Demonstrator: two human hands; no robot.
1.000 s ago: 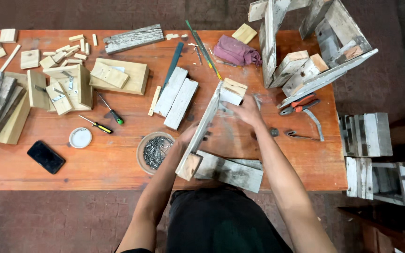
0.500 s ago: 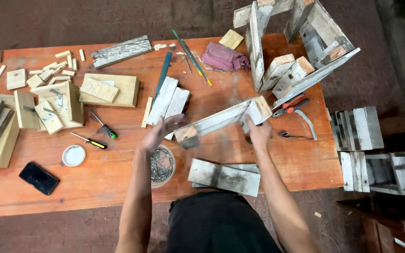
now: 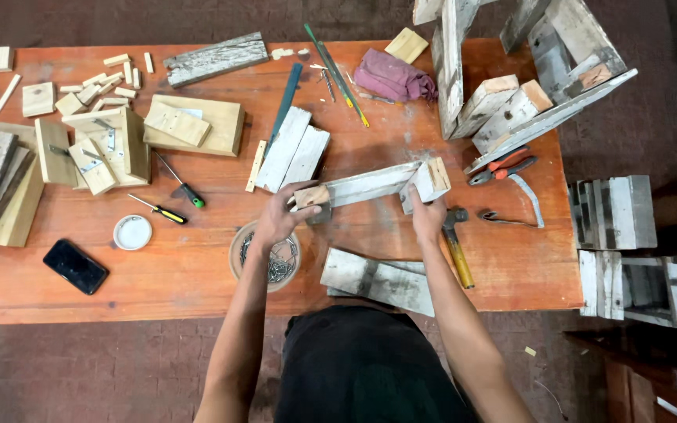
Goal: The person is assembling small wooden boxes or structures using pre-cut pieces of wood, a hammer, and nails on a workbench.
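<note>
Whitewashed plank [image 3: 366,186] with a wood block on each end is held just above the orange counter [image 3: 197,266]. Left hand [image 3: 282,215] clamps its left block, right hand [image 3: 428,213] the right block. Bowl of nails [image 3: 269,258] sits under the left wrist.

A dark, blank phone screen [image 3: 76,266] lies near the table's [image 3: 197,274] front-left edge, perhaps switched off.
</note>
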